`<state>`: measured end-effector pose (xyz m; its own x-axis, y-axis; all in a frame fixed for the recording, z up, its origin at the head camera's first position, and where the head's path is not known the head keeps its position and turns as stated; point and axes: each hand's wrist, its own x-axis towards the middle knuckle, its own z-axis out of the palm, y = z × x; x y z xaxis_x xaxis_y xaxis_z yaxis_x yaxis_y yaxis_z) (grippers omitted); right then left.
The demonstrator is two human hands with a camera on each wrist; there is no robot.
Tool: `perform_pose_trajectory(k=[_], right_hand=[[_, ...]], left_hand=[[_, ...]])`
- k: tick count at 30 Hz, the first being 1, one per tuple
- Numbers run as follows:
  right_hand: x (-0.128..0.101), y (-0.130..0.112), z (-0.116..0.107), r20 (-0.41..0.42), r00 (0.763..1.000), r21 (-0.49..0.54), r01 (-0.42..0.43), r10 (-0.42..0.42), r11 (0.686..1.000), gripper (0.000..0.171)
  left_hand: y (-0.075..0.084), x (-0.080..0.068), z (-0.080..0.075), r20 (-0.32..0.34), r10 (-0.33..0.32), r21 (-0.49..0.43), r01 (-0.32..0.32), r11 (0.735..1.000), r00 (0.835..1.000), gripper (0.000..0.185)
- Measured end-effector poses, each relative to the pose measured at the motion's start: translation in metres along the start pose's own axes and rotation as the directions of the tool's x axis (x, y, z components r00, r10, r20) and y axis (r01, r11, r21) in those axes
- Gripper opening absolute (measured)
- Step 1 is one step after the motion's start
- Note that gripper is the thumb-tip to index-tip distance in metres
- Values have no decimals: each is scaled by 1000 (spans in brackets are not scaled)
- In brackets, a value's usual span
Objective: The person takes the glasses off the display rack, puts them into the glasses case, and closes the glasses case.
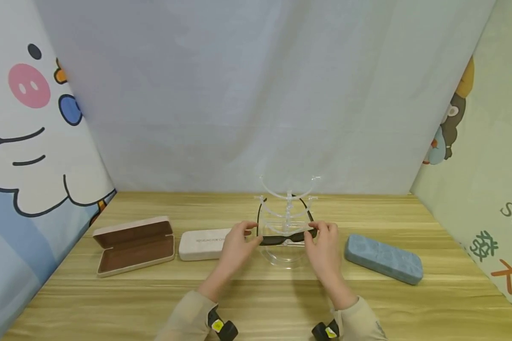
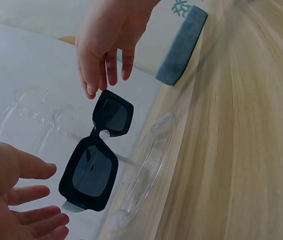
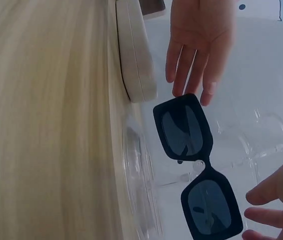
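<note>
Black sunglasses [image 1: 283,239] sit on the lowest rung of the clear acrylic stand [image 1: 287,208] at mid-desk [image 1: 256,303]. My left hand [image 1: 235,244] and right hand [image 1: 324,246] flank the frame, fingers loose and spread, gripping nothing. The placing looks done; a pink case [image 1: 133,244] lies open, white case [image 1: 202,244] and blue case [image 1: 383,258] closed.
</note>
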<state>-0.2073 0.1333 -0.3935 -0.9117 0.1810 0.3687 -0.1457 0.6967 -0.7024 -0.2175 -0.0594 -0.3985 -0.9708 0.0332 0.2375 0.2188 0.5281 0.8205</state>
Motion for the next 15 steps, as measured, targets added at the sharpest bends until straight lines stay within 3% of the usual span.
perform_pose_trajectory(k=[3, 8, 15], right_hand=[[3, 8, -1, 32, 999, 54, -25, 24, 998, 32], [7, 17, -3, 111, 994, 75, 2, -10, 997, 45], [11, 24, -7, 213, 976, 108, 28, -50, 994, 55]], left_hand=[[2, 1, 6, -15, -6, -19, 6, 1000, 1000, 36], [1, 1, 12, -21, -67, -77, 65, 995, 998, 51], [-2, -1, 12, 61, -131, -134, 138, 981, 990, 61]])
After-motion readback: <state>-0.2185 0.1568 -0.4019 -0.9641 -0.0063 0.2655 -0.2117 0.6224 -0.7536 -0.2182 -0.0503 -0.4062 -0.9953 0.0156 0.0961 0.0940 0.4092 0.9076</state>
